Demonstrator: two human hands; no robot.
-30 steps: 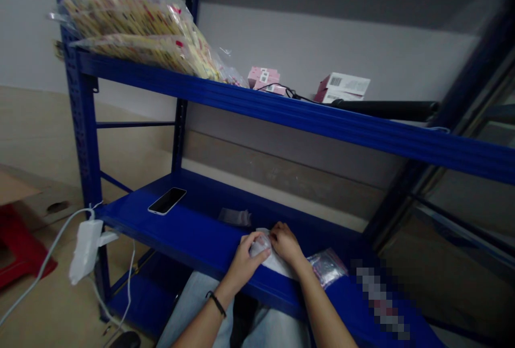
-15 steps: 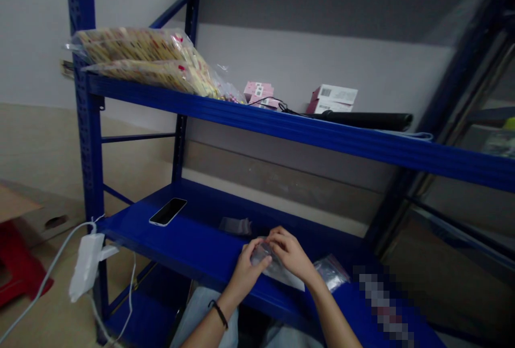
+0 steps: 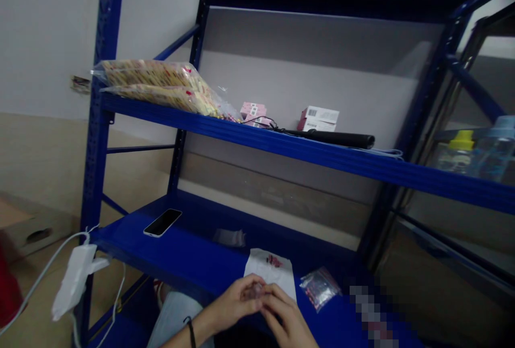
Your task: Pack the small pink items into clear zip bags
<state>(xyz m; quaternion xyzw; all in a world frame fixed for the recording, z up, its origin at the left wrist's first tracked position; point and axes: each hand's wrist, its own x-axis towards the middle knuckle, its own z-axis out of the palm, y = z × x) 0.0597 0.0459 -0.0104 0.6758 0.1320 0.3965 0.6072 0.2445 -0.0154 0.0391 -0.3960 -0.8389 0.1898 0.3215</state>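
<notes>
**A:** What takes up the view?

**B:** A blue steel shelving rack point(image 3: 103, 123) with a long upper shelf point(image 3: 306, 150) and a lower shelf point(image 3: 173, 246) in front of the person. Plastic-wrapped yellow packs point(image 3: 153, 82), pink boxes point(image 3: 252, 113), a white-and-pink box point(image 3: 319, 118) and a black rod point(image 3: 333, 139) sit up top.

**A:** How much room do the hands have?

**B:** Plenty of open space rises above them to the upper shelf, and the lower shelf runs back to a grey rear panel point(image 3: 273, 187). The hands sit at the lower shelf's front edge. To the left, a long stretch of blue leads to a smartphone point(image 3: 162, 222). To the right, a small zip bag point(image 3: 319, 289) lies just beside a white paper sheet point(image 3: 267, 272).

**A:** And the arms?

**B:** The left arm point(image 3: 201, 326) comes in low from the left, with a black bracelet point(image 3: 190, 333) at the wrist. The right arm enters from the bottom edge, mostly cut off.

**A:** The hands?

**B:** Together. The left hand point(image 3: 231, 305) and right hand point(image 3: 284, 318) both close on a small clear plastic packet point(image 3: 252, 293), mostly hidden by the fingers, at the paper's lower edge.
</notes>
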